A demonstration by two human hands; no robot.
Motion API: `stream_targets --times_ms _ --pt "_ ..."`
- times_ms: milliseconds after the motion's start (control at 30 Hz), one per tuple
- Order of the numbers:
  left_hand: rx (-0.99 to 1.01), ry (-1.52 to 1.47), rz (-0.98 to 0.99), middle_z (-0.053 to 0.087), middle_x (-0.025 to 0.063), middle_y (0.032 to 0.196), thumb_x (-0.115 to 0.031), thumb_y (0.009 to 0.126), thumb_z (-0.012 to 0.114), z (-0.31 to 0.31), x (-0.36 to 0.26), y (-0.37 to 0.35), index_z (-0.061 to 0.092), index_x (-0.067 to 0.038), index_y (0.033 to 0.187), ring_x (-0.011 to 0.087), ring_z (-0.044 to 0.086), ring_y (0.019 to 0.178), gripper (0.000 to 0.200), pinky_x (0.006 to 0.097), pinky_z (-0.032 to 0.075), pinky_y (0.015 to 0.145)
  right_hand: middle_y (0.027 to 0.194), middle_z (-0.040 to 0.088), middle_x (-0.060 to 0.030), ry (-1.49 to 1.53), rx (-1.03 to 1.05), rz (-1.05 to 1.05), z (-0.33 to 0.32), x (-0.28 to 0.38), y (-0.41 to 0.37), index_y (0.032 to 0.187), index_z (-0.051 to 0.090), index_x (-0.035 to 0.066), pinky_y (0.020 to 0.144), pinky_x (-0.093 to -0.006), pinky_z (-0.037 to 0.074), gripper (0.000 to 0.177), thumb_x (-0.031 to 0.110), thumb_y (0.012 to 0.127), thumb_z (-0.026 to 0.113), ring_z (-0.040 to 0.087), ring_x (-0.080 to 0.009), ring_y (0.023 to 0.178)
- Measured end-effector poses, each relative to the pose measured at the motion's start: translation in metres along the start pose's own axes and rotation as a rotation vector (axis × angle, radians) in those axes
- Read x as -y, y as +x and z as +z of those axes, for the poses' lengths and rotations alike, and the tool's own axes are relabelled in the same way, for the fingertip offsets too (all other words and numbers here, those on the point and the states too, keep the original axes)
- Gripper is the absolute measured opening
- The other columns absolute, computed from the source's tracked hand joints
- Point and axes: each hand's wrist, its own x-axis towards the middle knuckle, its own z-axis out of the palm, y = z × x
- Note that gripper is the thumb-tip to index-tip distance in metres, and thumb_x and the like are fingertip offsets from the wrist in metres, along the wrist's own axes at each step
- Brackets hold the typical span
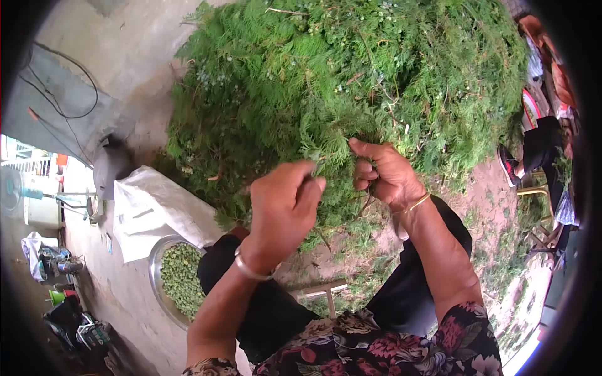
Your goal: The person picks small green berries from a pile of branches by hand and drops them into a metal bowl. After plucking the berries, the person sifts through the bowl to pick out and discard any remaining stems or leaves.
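Observation:
A large heap of cut evergreen branches [295, 81] with scale-like leaves and small pale-green cones fills the space before me. My right hand [385, 175], with a gold bracelet, is closed on an evergreen sprig [335, 153] at the near side of the heap. To its left, my left hand [282, 203], with a silver bangle, has its fingers curled and its thumb close to the index finger. Slight blur covers those fingertips, and whatever they pinch is too small to make out. Beside my left knee stands a metal basin [154, 276] holding many small green cones.
A white sack [160, 207] lies between the basin and the heap. Black cables [75, 116] and a fan [12, 191] are at the left. Part of another person's leg and shoe [506, 166] shows at the right. Below my hands is a wooden stool [320, 290].

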Motion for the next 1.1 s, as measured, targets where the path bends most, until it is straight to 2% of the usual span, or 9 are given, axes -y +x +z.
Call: stream_targets --times_ms 100,233,300,533,633,700,833,1033,1100 --pt "-0.23 0.139 -0.027 0.061 0.0133 0.071 -0.006 0.076 0.068 0.018 0.023 0.015 0.063 0.003 0.087 0.0149 0.058 0.058 0.014 0.0282 0.044 0.052 0.05 0.035 0.0047 -0.016 -0.017 -0.023 -0.004 0.001 -0.002 0.072 0.049 0.014 0.044 -0.0262 0.028 0.022 0.02 0.084 0.065 0.029 -0.0079 0.042" --pt "-0.145 -0.107 -0.243 0.054 0.0104 0.057 -0.006 0.076 0.069 0.027 0.034 0.019 0.06 0.006 0.076 0.0082 0.046 0.051 0.015 0.0258 0.039 0.049 0.048 0.036 0.0045 -0.092 -0.028 -0.04 -0.002 0.002 -0.007 0.065 0.048 0.014 0.043 -0.0277 0.029 0.028 0.022 0.082 0.069 0.032 -0.0086 0.042" --pt "-0.095 -0.137 -0.223 0.056 -0.0021 0.062 -0.004 0.078 0.068 0.029 0.044 0.018 0.062 0.007 0.08 0.0023 0.046 0.057 0.013 0.0207 0.036 0.049 0.049 0.039 0.0032 -0.118 0.006 -0.074 -0.002 0.0 -0.009 0.065 0.052 0.01 0.042 -0.0275 0.029 0.026 0.02 0.079 0.072 0.033 -0.0089 0.043" --pt "0.095 -0.264 -0.498 0.05 0.0012 0.052 -0.011 0.081 0.066 0.005 0.023 0.02 0.055 0.003 0.065 0.0052 0.043 0.049 0.024 0.0233 0.033 0.044 0.048 0.043 0.0033 -0.34 0.015 -0.082 -0.001 0.008 -0.02 0.057 0.058 0.006 0.041 -0.0264 0.028 0.027 0.016 0.067 0.081 0.034 -0.0084 0.042" --pt "0.109 -0.666 -0.759 0.052 0.0013 0.053 -0.016 0.084 0.063 0.0 0.02 0.016 0.055 0.0 0.065 0.0059 0.046 0.047 0.027 0.0212 0.032 0.041 0.047 0.04 0.0048 -0.285 0.015 -0.045 -0.005 0.008 -0.018 0.059 0.058 0.007 0.042 -0.0263 0.026 0.025 0.015 0.069 0.079 0.031 -0.0078 0.041" --pt "-0.154 -0.636 -0.758 0.058 0.004 0.062 -0.016 0.088 0.058 -0.01 0.03 0.013 0.06 0.0 0.079 0.0082 0.049 0.046 0.019 0.0208 0.036 0.038 0.046 0.038 0.0056 -0.244 0.008 -0.045 -0.014 0.009 -0.015 0.059 0.057 0.008 0.043 -0.0264 0.026 0.024 0.014 0.07 0.078 0.029 -0.0076 0.041" --pt "-0.357 -0.936 -0.65 0.063 0.0107 0.074 -0.007 0.087 0.057 -0.012 0.037 0.018 0.06 0.002 0.091 0.0125 0.055 0.053 0.011 0.0221 0.043 0.041 0.046 0.033 0.0066 -0.069 0.052 -0.027 -0.022 0.01 -0.012 0.057 0.05 0.014 0.045 -0.0272 0.026 0.029 0.015 0.075 0.073 0.026 -0.0081 0.04" --pt "-0.17 -0.941 -0.825 0.061 0.0068 0.072 0.001 0.081 0.058 0.003 0.041 0.006 0.059 0.004 0.1 0.0109 0.054 0.054 0.019 0.0212 0.042 0.045 0.048 0.034 0.0066 0.027 0.151 -0.032 -0.02 0.006 -0.012 0.06 0.049 0.014 0.043 -0.0265 0.028 0.028 0.016 0.077 0.072 0.029 -0.0076 0.04" --pt "-0.056 -0.805 -0.647 0.062 0.0045 0.077 0.0 0.082 0.058 0.008 0.035 0.007 0.059 0.003 0.107 0.0068 0.052 0.053 0.025 0.0192 0.042 0.044 0.048 0.034 0.0067 0.029 0.144 -0.005 -0.019 0.005 -0.011 0.062 0.05 0.013 0.043 -0.0261 0.028 0.026 0.015 0.077 0.072 0.029 -0.0073 0.04"
